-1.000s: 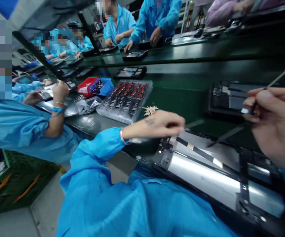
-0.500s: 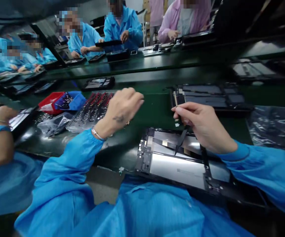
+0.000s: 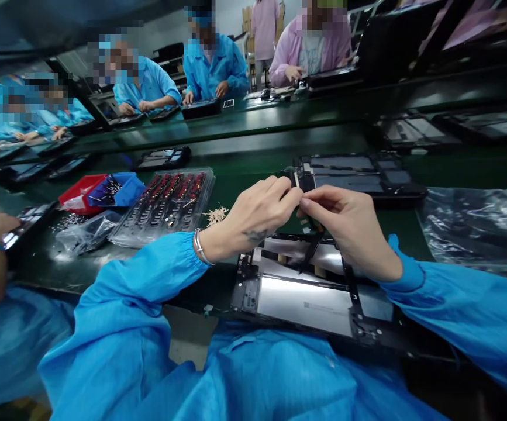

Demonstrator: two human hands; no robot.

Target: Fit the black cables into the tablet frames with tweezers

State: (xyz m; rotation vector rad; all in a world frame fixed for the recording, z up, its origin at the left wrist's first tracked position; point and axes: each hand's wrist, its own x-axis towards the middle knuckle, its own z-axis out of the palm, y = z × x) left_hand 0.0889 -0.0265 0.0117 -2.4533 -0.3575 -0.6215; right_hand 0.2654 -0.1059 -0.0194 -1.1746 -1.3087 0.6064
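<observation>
- Head view: left hand and right hand meet fingertip to fingertip over the opened tablet at the bench edge.
- Right hand is pinched on dark tweezers, tip down near the tablet's top edge; left fingers are together at the tool's upper end. Any small part there is too tiny to tell.
- Step, as I read it: handing or seating a small part at the tweezers. Next move calls for a steady, fine lowering onto the board.
- Parts tray sits left, well apart.

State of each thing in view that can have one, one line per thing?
Left hand: fingertips pinched, meeting the right hand.
Right hand: closed on a thin dark tool.
Opened tablet: back off, insides exposed, lying flat.
Parts tray: uncovered, filled.
Red bin: open.
Blue bin: open, holds small parts.
</observation>
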